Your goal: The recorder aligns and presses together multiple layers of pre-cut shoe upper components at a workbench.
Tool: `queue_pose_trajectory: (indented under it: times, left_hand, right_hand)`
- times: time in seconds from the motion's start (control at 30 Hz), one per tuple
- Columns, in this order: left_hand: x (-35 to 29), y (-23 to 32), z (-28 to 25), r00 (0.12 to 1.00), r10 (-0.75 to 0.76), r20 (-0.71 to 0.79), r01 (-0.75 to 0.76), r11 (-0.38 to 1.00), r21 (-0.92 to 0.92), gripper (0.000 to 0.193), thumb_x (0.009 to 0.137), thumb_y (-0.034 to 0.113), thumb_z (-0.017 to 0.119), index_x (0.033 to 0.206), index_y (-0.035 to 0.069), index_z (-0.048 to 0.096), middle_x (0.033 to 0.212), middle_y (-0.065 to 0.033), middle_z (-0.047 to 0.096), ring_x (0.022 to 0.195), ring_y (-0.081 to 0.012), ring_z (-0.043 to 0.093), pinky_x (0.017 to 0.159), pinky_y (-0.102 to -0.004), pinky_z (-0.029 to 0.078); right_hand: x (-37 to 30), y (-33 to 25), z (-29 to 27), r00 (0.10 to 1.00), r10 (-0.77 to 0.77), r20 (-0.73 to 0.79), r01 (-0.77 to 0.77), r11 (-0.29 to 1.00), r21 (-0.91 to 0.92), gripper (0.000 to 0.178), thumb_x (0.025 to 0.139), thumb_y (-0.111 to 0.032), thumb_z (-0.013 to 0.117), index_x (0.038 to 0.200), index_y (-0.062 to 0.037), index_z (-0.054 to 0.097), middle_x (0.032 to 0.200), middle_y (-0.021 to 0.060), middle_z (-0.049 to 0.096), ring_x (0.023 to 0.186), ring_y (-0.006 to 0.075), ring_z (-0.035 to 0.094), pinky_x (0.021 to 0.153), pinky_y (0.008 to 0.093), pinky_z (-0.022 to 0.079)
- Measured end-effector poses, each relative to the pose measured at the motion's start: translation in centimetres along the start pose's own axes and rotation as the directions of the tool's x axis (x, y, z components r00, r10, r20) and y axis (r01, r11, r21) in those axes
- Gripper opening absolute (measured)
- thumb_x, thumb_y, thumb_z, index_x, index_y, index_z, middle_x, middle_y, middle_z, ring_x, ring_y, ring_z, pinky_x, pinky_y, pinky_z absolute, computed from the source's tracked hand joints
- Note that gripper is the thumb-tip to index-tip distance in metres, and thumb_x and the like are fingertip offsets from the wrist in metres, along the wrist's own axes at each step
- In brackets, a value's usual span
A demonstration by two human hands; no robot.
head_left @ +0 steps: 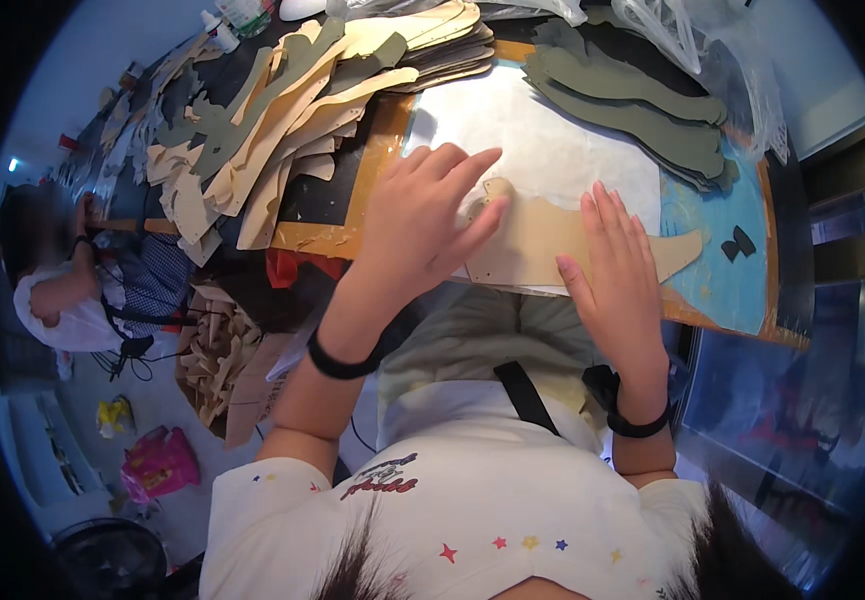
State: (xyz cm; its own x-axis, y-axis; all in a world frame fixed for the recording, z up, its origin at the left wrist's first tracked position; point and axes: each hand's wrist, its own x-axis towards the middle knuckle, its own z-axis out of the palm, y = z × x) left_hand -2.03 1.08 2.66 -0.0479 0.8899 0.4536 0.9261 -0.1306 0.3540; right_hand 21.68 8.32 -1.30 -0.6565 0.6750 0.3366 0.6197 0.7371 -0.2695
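Note:
A tan, leather-like cut piece with a wavy outline and small punched holes lies near the front edge of the work board. My right hand rests flat on its right part, fingers stretched out and thumb apart. Over its left end is my left hand, thumb and index finger apart, with a rounded tab of the piece showing between them. Nothing shows in the left hand's grasp; whether it touches the piece I cannot tell. Beneath the piece lies a white sheet.
Tan and dark green cut pieces are piled at the left. Dark green pieces are stacked at the back right, near clear plastic bags. Small black scraps lie on the blue surface. Another person sits at far left.

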Motion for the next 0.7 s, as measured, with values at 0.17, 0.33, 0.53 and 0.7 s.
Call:
queue_pose_trajectory:
  times: [0.17,0.33,0.53,0.7]
  left_hand:
    - [0.0,-0.3,3.2,1.000,0.009,-0.014,-0.009,0.999,0.033,0.040,0.085,0.026,0.082,0.123,0.013,0.075,0.098,-0.0078,0.063,0.090,-0.0262,0.063,0.079,-0.0386,0.053]
    - [-0.7,0.0,3.6,0.998,-0.019,-0.068,0.020,1.000,0.020,0.032,0.085,0.020,0.082,0.116,0.014,0.077,0.102,-0.0057,0.066,0.093,-0.0252,0.064,0.079,-0.0375,0.055]
    - [-1.0,-0.3,3.8,0.994,0.035,-0.103,-0.032,0.999,0.034,0.027,0.087,0.014,0.078,0.114,0.013,0.077,0.109,-0.0034,0.071,0.099,-0.0241,0.067,0.083,-0.0359,0.057]
    - [-0.6,-0.6,3.7,0.991,0.064,-0.121,-0.063,0.998,0.010,0.026,0.088,0.014,0.077,0.115,0.013,0.077,0.107,-0.0047,0.070,0.097,-0.0242,0.067,0.082,-0.0364,0.056]
  right_hand:
    - [-0.4,0.0,0.3,1.000,0.008,0.009,-0.008,0.998,-0.057,0.064,0.100,-0.036,0.061,0.153,-0.0013,0.047,0.161,0.0162,0.044,0.150,0.0331,0.040,0.124,0.0495,0.029]
    - [-0.4,-0.1,0.5,1.000,0.004,-0.007,-0.005,0.997,-0.076,0.064,0.099,-0.035,0.061,0.152,-0.0013,0.048,0.161,0.0163,0.044,0.150,0.0329,0.041,0.124,0.0492,0.030]
    - [-0.4,-0.2,0.4,1.000,0.005,-0.014,-0.006,0.997,-0.077,0.063,0.099,-0.035,0.061,0.151,-0.0011,0.048,0.160,0.0165,0.045,0.149,0.0333,0.042,0.124,0.0491,0.031]
    - [-0.3,-0.2,0.5,1.000,0.001,-0.015,-0.002,0.997,-0.079,0.064,0.099,-0.036,0.061,0.152,-0.0012,0.048,0.160,0.0163,0.045,0.149,0.0333,0.042,0.123,0.0493,0.031]
